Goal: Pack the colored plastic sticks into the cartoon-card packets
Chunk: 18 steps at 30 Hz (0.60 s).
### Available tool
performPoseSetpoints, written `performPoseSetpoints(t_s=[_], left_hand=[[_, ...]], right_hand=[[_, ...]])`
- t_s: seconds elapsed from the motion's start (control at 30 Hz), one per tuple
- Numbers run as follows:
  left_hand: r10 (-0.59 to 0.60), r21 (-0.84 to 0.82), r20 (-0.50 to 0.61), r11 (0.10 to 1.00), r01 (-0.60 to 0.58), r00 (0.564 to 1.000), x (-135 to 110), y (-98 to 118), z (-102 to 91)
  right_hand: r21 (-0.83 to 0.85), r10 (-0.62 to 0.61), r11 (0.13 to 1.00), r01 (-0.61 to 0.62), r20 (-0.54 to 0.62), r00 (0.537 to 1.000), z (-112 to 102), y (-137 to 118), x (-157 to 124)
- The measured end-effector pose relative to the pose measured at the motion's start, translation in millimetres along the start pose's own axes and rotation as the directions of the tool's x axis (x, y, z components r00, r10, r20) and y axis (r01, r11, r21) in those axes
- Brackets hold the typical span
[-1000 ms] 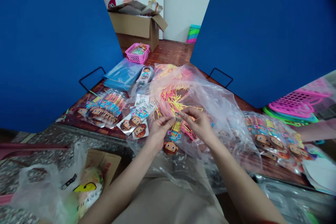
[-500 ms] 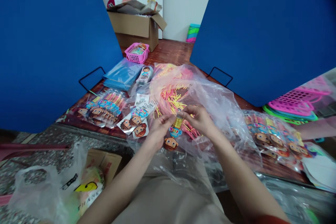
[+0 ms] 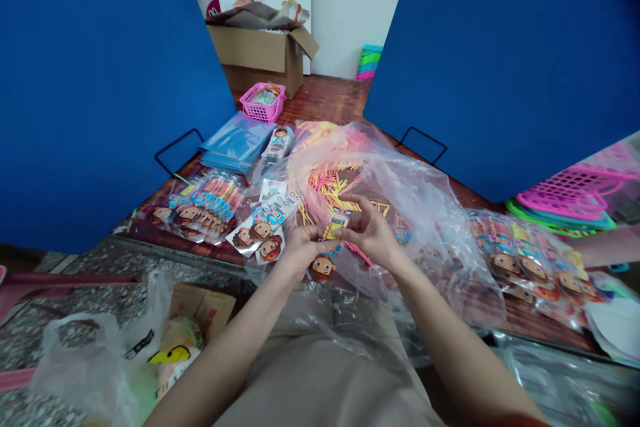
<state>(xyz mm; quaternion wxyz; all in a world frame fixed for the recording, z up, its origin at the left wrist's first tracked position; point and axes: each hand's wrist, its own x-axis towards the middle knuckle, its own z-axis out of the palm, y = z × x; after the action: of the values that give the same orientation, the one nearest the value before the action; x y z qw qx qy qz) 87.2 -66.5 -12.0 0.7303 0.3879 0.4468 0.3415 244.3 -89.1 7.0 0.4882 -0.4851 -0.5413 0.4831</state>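
Observation:
Both hands meet over the near edge of a wooden table [image 3: 330,103]. My left hand [image 3: 299,251] pinches the lower part of a small stick packet [image 3: 330,247] with a cartoon monkey face at its bottom. My right hand [image 3: 369,232] pinches the packet's top, where a barcode label shows. Just behind them lies a big clear plastic bag [image 3: 400,187] full of loose pink and yellow sticks [image 3: 330,187]. Finished monkey packets lie in a pile [image 3: 203,210] to the left and another pile [image 3: 525,260] to the right.
Blue sheets [image 3: 233,143], a pink basket [image 3: 262,101] and an open cardboard box [image 3: 260,47] sit farther back. Stacked pink and green baskets [image 3: 565,203] stand at the right. A plastic bag [image 3: 90,367] over a carton lies on the floor at lower left. Blue panels flank both sides.
The packet's top has tipped toward me, now showing its barcode label. Both hands have shifted slightly lower and closer together around it.

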Motion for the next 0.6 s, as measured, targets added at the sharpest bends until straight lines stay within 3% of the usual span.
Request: performPoseSetpoints(t_s=[0.17,0.33,0.6], left_hand=[[0.003,0.041,0.078,0.999,-0.006,0.997,-5,6,-11.7],[0.058,0.077,-0.023,0.995,-0.057,0.998,-5,9,-24.7],[0.124,0.203,0.019,0.971,-0.126,0.992,-8,13,-39.9]], right_hand=[[-0.072,-0.065,0.996,0.057,-0.107,0.992,16,7,2],[-0.038,-0.098,0.995,0.095,-0.102,0.990,31,8,5],[0.062,-0.060,0.995,0.072,-0.174,0.983,42,11,10]])
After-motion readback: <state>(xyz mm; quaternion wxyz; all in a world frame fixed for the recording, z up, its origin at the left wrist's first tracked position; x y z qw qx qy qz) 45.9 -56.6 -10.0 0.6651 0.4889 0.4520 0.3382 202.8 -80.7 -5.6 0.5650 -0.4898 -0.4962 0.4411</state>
